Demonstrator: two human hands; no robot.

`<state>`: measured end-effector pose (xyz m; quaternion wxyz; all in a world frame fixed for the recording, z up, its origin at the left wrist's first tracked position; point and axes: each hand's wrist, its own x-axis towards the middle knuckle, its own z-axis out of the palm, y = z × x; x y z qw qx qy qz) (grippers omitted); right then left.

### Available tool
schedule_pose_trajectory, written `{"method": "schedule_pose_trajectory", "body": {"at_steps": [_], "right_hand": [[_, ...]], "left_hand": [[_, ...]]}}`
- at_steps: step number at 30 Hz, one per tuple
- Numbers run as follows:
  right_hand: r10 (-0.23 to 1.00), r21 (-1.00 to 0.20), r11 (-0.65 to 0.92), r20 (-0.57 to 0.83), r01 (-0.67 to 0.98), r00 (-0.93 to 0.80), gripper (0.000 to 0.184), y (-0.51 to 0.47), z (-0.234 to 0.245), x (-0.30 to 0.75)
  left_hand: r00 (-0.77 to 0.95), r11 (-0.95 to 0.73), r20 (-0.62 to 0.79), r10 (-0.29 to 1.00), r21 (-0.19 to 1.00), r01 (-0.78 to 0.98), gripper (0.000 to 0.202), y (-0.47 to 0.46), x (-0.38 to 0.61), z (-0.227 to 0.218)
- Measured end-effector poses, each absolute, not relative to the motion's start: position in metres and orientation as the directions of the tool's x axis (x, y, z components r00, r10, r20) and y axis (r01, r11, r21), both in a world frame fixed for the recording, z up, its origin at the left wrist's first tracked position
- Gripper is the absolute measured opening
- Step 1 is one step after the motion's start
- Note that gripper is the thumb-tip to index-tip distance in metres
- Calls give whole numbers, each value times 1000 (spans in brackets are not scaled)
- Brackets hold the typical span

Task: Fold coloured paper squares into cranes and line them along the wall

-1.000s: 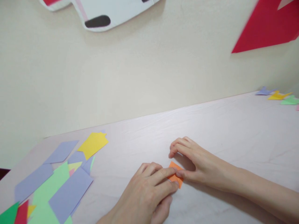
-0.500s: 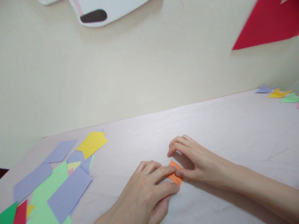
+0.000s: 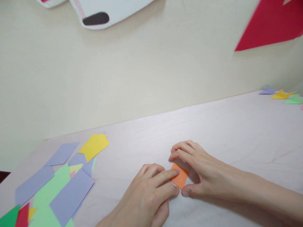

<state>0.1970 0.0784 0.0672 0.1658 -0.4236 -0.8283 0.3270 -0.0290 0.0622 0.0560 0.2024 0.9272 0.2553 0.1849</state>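
A small folded square of orange paper (image 3: 181, 178) lies flat on the pale cloth surface, turned like a diamond. My left hand (image 3: 149, 192) holds it down, with the index fingertip pressed on its upper left part and the thumb by its lower corner. Around the right side of the paper curves my right hand (image 3: 193, 165), its thumb and fingers apart. The right thumb tip is at the lower corner; the bent fingers are just above the top corner. Nothing is gripped between the right thumb and fingers.
Loose coloured papers lie in a pile at the left, among them a purple sheet (image 3: 72, 195), a green sheet (image 3: 50, 192) and a yellow sheet (image 3: 94, 146). Several folded paper figures, one yellow (image 3: 282, 94), stand far right by the wall (image 3: 151, 63). A red shape (image 3: 270, 28) hangs there.
My right thumb has moved from on top of the orange paper to its lower corner, and more of the paper shows. The left hand has hardly moved.
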Motion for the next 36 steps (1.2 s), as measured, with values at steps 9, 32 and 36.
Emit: {"method": "schedule_pose_trajectory", "body": {"at_steps": [9,32,36], "right_hand": [[842,-718,386,18,579,-539,28,81,62,199],[761,-743,539,229,396,-607,20,70,64,197],[757,-695,557,201,454,-622,15,64,63,190]], "left_hand": [[812,-832,257,524,361,422,39,55,-28,46],[768,-713,159,620,521,469,39,64,-32,70],[774,-744,180,607,471,473,24,65,-33,67]]}}
